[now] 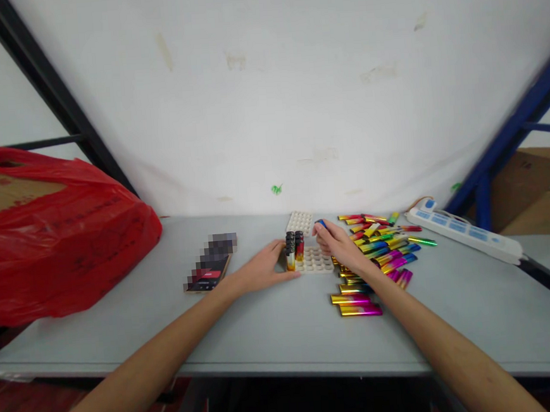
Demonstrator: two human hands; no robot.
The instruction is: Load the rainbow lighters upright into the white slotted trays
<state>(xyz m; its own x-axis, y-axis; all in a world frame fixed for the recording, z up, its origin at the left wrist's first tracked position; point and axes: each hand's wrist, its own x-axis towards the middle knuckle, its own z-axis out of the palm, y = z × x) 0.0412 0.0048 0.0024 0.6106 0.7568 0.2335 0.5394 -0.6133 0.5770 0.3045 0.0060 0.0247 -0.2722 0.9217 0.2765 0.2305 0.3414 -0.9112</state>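
Observation:
My left hand [261, 267] braces the left end of a white slotted tray [318, 263], its thumb along the near edge and its fingers behind. Upright in the tray's left part stand several lighters [291, 255] with black tops and shiny yellow-red bodies. Over the tray's right side, my right hand [338, 244] is closed on a lighter [321, 223]; only a blue part of it shows above the fingers. Just right of the tray lies a loose pile of shiny lighters [387, 248] in gold, red, green, blue and magenta, partly hidden by my right forearm.
Behind the tray, a second white slotted tray [299, 220] lies near the wall. A phone [210, 265] rests to the left. A red plastic bag [68, 241] stands at far left; a white power strip [467, 232] lies at right, near a cardboard box [531, 192].

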